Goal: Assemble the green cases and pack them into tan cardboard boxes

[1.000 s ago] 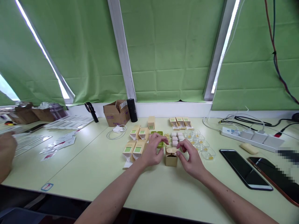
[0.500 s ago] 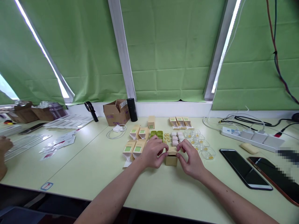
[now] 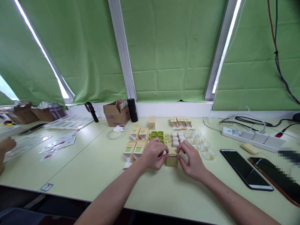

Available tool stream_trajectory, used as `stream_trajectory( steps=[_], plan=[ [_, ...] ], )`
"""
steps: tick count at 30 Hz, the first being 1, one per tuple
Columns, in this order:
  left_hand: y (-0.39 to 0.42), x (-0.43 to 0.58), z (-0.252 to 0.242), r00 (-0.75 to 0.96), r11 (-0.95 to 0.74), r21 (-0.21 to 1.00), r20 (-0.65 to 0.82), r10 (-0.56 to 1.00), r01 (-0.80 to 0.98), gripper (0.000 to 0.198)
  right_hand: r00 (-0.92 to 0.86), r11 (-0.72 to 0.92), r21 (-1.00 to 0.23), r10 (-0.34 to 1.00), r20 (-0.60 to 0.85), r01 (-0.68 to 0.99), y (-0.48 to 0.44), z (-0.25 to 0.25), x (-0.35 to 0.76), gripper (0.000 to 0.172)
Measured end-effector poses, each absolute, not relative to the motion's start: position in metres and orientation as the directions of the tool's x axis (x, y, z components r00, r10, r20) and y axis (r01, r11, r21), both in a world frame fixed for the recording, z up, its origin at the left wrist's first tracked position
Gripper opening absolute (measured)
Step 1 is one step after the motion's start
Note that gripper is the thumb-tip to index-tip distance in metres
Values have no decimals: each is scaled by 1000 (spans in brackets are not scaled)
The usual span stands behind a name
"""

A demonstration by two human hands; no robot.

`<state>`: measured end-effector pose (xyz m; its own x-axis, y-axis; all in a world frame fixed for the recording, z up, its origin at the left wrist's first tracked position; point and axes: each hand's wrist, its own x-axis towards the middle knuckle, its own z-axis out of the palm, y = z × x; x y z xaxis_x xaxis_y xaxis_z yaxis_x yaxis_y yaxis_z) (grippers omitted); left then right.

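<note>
A small brown cardboard box [image 3: 172,161] sits on the table between my hands, its top flap nearly down over a dark slit. My left hand [image 3: 155,153] pinches the flap's left end between thumb and fingers. At the right end, my right hand [image 3: 190,158] grips the same box with thumb and fingertips. Just beyond lie green square trays [image 3: 160,133], small yellowish pieces [image 3: 167,137], pale pink blocks [image 3: 175,143] and clear plastic cups [image 3: 209,154] with yellow spots. Several open boxes with green labels [image 3: 139,149] stand left of my left hand.
A closed box [image 3: 152,122] and three open boxes [image 3: 180,123] stand farther back. Phones [image 3: 246,168] and a power strip [image 3: 253,137] lie to the right. A carton [image 3: 117,112], black cylinder [image 3: 132,110] and white charger cable [image 3: 117,132] are left of centre. A co-worker's hand [image 3: 7,145] shows far left.
My hands stay at the small box, and its flap sits slightly lower or flatter than before. The co-worker's hand at far left has shifted up and to the right.
</note>
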<state>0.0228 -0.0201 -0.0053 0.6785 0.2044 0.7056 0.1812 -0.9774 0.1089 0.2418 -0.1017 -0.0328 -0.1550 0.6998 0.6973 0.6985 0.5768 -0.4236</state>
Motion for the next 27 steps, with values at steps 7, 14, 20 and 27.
stream_trajectory(
  steps=[7, 14, 20, 27],
  plan=[
    [-20, 23, -6, 656, -982, 126, 731, 186, 138, 4, -167, 583, -421, 700, 694, 695, -102, -32, 242, 19],
    [-21, 23, -6, 662, -982, 125, 726, 186, 139, 5, -176, 583, -399, 693, 699, 707, -103, -31, 242, 17],
    [-20, 24, -6, 688, -984, 103, 703, 178, 149, 8, -189, 587, -400, 698, 690, 704, -104, -29, 241, 15],
    [-21, 23, -6, 709, -979, 88, 678, 193, 182, 16, -202, 602, -397, 691, 694, 693, -103, -30, 243, 13]
  ],
)
